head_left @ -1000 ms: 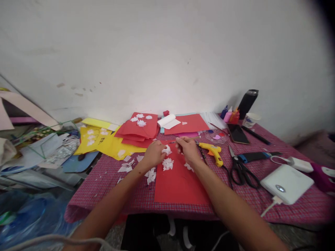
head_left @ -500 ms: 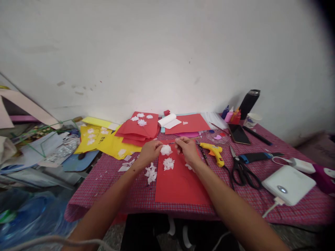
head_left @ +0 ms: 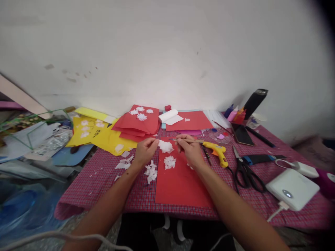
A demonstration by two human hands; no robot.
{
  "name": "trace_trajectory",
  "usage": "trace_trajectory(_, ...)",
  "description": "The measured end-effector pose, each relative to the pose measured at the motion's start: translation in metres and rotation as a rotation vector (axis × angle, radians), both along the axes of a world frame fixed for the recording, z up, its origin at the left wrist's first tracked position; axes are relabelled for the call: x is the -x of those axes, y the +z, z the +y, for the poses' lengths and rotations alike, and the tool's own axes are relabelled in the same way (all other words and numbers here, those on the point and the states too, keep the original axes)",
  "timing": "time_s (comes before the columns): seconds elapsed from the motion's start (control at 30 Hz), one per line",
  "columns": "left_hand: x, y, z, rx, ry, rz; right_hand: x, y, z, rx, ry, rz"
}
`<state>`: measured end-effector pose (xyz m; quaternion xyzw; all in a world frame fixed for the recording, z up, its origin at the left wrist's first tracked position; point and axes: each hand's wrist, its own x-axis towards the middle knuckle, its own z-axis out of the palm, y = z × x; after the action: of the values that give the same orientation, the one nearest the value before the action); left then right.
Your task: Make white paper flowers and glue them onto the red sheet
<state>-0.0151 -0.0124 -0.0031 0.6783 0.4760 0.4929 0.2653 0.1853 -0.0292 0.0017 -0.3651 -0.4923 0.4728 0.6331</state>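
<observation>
My left hand (head_left: pixel 147 150) is closed in a pinch at the left edge of a crumpled white paper flower (head_left: pixel 165 146), apparently gripping a bit of its paper. The flower lies at the top of a red paper sheet (head_left: pixel 180 188). Thin and pointed, a paintbrush (head_left: pixel 196 141) is held in my right hand (head_left: pixel 188 148), its tip pointing left just above that flower. A second white paper flower (head_left: pixel 170 162) lies lower on the sheet. My right wrist partly hides another white piece. Loose white paper scraps (head_left: pixel 151 172) lie left of the sheet.
On the right are a yellow glue gun (head_left: pixel 216 151), black scissors (head_left: pixel 244 172), a phone (head_left: pixel 243 134), a blue-and-black knife (head_left: pixel 259 159) and a white power bank (head_left: pixel 292 189). Behind stand paint bottles (head_left: pixel 238 115) and a black flask (head_left: pixel 255 103). Red folded cards (head_left: pixel 138 127) and yellow paper (head_left: pixel 110 137) lie left.
My left hand drew back left off the top flower, then came to its edge again. My right hand keeps the paintbrush in nearly the same place. The view has shifted slightly.
</observation>
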Motion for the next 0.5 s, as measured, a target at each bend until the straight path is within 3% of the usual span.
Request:
trace_trajectory(0.27, -0.008, -0.011, 0.006, 0.248, -0.203, -0.403, 0.006, -0.004, -0.008, -0.019, 0.106, -0.130)
trace_trajectory(0.5, -0.009, -0.011, 0.006, 0.371, -0.224, -0.546, 0.008, -0.001, -0.013, 0.023, 0.121, -0.190)
